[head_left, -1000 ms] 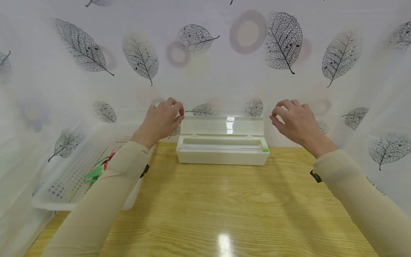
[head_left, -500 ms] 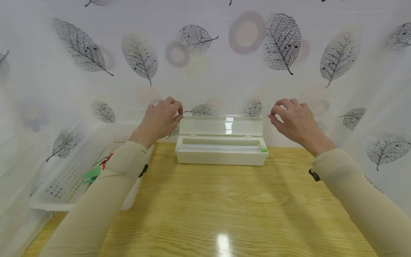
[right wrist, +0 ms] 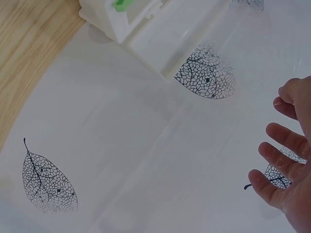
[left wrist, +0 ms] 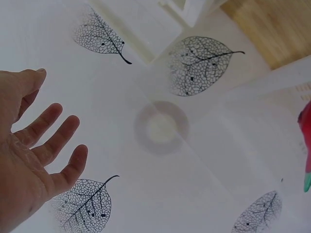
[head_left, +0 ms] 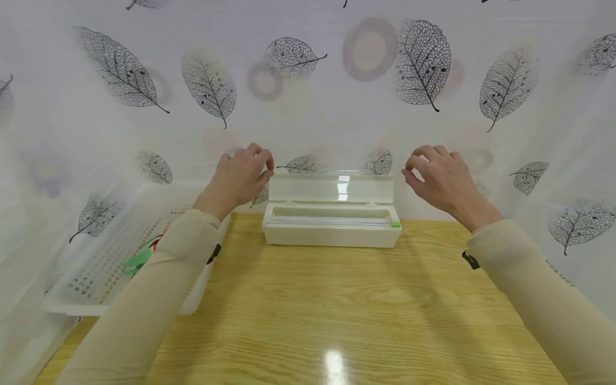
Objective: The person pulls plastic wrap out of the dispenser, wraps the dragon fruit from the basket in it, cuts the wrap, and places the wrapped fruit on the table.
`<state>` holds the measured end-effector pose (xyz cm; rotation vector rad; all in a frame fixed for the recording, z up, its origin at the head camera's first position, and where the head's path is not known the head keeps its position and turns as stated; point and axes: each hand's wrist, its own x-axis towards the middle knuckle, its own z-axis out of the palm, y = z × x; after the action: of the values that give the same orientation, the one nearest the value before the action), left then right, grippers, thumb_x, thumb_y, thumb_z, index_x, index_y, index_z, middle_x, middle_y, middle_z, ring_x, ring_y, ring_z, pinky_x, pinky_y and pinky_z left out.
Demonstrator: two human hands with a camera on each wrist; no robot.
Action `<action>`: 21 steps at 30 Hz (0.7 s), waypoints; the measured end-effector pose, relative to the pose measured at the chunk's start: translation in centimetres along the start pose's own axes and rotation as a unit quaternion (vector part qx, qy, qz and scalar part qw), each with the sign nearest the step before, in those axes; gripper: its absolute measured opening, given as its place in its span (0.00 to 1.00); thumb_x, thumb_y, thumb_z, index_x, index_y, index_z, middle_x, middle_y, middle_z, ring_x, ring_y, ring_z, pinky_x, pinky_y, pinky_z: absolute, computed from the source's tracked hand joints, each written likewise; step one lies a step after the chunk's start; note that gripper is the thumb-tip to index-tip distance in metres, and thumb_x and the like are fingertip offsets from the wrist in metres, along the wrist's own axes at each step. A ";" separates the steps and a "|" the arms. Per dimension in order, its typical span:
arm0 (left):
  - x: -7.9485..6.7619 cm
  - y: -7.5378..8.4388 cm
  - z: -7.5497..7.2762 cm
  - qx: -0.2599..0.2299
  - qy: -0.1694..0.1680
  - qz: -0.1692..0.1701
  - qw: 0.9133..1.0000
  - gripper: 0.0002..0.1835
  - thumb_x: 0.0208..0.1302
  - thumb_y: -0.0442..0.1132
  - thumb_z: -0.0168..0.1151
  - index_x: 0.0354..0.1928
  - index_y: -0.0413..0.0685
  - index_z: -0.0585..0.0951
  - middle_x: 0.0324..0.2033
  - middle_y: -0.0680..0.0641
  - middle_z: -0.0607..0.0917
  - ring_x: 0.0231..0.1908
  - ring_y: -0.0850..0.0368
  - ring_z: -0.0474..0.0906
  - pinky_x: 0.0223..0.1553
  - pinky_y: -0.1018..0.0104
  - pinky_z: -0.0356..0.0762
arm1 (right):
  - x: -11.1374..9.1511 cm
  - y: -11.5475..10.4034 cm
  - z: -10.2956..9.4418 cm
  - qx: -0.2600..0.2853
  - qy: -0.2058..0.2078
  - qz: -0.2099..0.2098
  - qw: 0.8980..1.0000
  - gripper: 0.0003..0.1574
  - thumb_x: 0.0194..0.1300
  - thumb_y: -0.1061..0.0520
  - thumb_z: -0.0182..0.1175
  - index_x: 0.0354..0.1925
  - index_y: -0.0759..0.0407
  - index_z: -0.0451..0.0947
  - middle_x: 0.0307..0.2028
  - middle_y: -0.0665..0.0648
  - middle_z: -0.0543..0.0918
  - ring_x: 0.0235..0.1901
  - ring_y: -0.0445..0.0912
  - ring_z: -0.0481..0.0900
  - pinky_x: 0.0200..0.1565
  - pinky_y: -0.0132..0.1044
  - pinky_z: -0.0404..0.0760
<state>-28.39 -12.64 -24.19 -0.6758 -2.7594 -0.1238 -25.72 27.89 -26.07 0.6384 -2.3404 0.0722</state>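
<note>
A white cling film dispenser (head_left: 332, 235) stands against the leaf-patterned backdrop, its clear lid (head_left: 308, 188) tipped back. A green slider (head_left: 395, 224) sits at the right end of its front edge. My left hand (head_left: 240, 174) is raised beyond the lid's left end, thumb and index finger pinched together. Opposite it, beyond the right end, my right hand (head_left: 440, 179) pinches the same way. Between them the cling film (right wrist: 296, 63) is nearly invisible; only faint streaks beside the right fingertips show it. In both wrist views the other fingers are loosely bent.
A white perforated basket (head_left: 79, 307) stands on the left, partly behind the left sleeve. Green and red things (head_left: 139, 259) lie in it, their kind hard to tell. The wooden tabletop (head_left: 332, 299) extends in front of the dispenser. Patterned sheeting (head_left: 317, 117) encloses the back and sides.
Both hands stay almost still, rising very slightly in the last half second. The head view shifts a little, and the dispenser keeps its place with the lid up.
</note>
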 end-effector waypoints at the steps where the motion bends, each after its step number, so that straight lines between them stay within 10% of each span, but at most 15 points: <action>1: 0.0 0.0 0.0 0.000 0.000 0.000 1.000 0.09 0.77 0.46 0.56 0.50 0.51 0.78 0.62 0.40 0.79 0.52 0.36 0.80 0.52 0.34 0.77 | 0.0 0.0 0.0 0.000 0.000 0.000 1.000 0.03 0.64 0.61 0.67 0.36 0.61 0.84 0.46 0.65 0.85 0.47 0.66 0.81 0.40 0.65 0.78; 21: 0.4 -0.2 -0.5 -0.002 0.000 0.005 1.000 0.09 0.78 0.44 0.55 0.51 0.49 0.78 0.61 0.38 0.78 0.47 0.38 0.81 0.47 0.37 0.79 | 0.7 0.1 -0.1 0.001 -0.006 0.001 1.000 0.03 0.66 0.61 0.66 0.37 0.62 0.84 0.46 0.66 0.85 0.48 0.67 0.80 0.41 0.66 0.78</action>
<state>-28.68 -12.70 -23.59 -0.6917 -2.7558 -0.1263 -26.16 27.75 -25.47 0.6387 -2.3528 0.0722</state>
